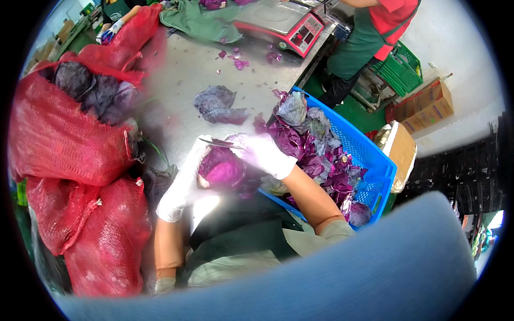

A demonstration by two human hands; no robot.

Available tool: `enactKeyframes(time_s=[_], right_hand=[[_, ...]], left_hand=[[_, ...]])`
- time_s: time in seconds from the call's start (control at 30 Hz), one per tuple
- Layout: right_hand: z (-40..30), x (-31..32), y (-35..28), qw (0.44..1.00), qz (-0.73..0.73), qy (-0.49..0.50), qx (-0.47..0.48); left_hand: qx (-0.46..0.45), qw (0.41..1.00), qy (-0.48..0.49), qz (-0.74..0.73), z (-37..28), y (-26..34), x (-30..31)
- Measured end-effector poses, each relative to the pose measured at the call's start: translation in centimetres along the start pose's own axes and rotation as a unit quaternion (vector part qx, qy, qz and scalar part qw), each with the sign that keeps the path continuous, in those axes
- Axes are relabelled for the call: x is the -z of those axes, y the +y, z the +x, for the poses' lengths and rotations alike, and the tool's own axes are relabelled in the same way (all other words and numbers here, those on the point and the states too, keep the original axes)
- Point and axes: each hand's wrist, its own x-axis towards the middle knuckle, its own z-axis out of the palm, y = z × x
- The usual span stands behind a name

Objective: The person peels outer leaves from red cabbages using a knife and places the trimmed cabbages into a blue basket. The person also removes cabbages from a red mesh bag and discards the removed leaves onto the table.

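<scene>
A glossy purple red cabbage (223, 170) is in front of my body, over the near edge of the steel table (176, 90). My left hand (185, 176), in a white glove, grips its left side. In my right hand (267, 154), also gloved, is a knife (220, 143) whose thin dark blade lies across the top of the cabbage towards my left fingers. The knife's handle is hidden by the glove. Just beyond my hands, loose dull outer cabbage leaves (217, 103) rest on the table.
To my right stands a blue plastic crate (361, 150) heaped with trimmed leaves. Red mesh sacks (68, 132) of cabbages crowd the left side. A red-framed digital scale (281, 24) and green cloth (196, 20) lie at the far end. Two co-workers (353, 52) stand beyond.
</scene>
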Motion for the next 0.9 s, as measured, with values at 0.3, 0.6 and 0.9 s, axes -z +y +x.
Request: enactKeyframes(time_s=[0.3,0.6,0.9], right_hand=[[0.1,2.6,4.8,0.925,0.05,0.202,-0.318],[-3.7,0.4,-2.9,0.922,0.237,-0.019,-0.304],[-3.7,-2.8,-1.6,0.989,0.071,0.098,-0.089]], left_hand=[[-0.018,0.996,0.08,-0.044,-2.2,-0.4,-1.2],[0.028,0.986,0.136,-0.095,-1.1,0.0,-1.9],[0.04,0.975,0.152,-0.156,-1.8,-1.0,-1.9]])
